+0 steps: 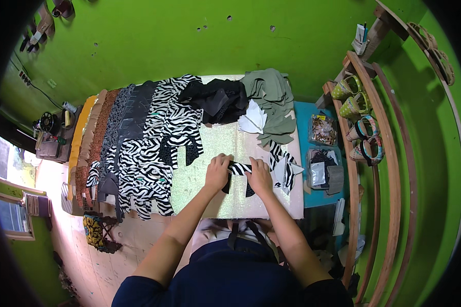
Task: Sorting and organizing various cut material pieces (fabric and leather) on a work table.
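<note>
Both hands are at the front of the pale tabletop (189,179), with a zebra-print fabric piece (239,168) stretched between them. My left hand (218,171) is closed on its left end, and my right hand (260,175) is closed on the right end. Black parts hang or lie below the strip at either side; whether they belong to the same piece I cannot tell. Right beside my right hand lies a small pile of zebra-print and white cut pieces (286,174). Zebra-print pieces (141,161) spread in overlapping rows to the left.
Black fabric (223,100), white pieces (252,117) and grey-green pieces (271,97) lie along the far side. Yellow, brown and grey rows continue leftward. Clear boxes (322,129) stand on a blue surface at right. A wooden rack (379,179) holds sandals (366,148).
</note>
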Available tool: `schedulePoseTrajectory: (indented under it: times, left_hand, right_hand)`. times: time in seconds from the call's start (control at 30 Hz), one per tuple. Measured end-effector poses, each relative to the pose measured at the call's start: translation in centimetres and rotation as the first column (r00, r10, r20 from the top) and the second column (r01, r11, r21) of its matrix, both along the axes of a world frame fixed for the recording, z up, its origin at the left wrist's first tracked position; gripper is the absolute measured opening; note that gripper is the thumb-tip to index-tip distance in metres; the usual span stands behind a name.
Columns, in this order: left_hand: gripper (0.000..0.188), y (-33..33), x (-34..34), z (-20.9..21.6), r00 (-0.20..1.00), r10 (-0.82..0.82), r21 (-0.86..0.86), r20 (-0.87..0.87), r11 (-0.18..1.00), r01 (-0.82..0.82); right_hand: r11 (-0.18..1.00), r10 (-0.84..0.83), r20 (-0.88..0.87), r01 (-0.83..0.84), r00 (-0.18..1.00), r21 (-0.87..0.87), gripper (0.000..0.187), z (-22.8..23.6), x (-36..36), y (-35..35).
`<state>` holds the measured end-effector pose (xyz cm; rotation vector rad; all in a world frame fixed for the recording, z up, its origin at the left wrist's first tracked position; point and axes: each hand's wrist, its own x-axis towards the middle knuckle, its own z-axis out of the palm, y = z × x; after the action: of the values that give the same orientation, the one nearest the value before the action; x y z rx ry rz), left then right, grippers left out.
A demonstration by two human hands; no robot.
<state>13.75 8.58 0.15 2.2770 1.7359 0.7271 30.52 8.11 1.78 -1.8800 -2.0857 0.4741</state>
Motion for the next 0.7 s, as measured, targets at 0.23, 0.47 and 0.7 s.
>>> schedulePoseTrajectory:
  times: [0.23, 0.47, 0.7]
  left_hand:
    - [0.053, 1.4, -0.6, 0.3, 0.992, -0.085, -0.288, -0.088, 0.956, 0.056]
    - [0.035, 3.1, 0.1, -0.1, 0.973, -0.167, -0.238, -0.159, 0.963, 0.127]
    - [0.025, 3.0, -1.2, -0.1, 0.965, -0.237, -0.269, -0.112, 0.942, 0.200]
  right_hand:
    - [0.977, 0.018, 0.037, -0.010, 0.999, -0.211, 0.038, -0.3, 0.6, 1.2]
    - [0.987, 0.027, 0.010, -0.025, 1.000, -0.160, 0.033, -0.6, -0.1, 1.4]
    - [0.963, -0.073, -0.051, 0.057, 0.996, -0.263, 0.026, -0.1, -1.8, 0.8]
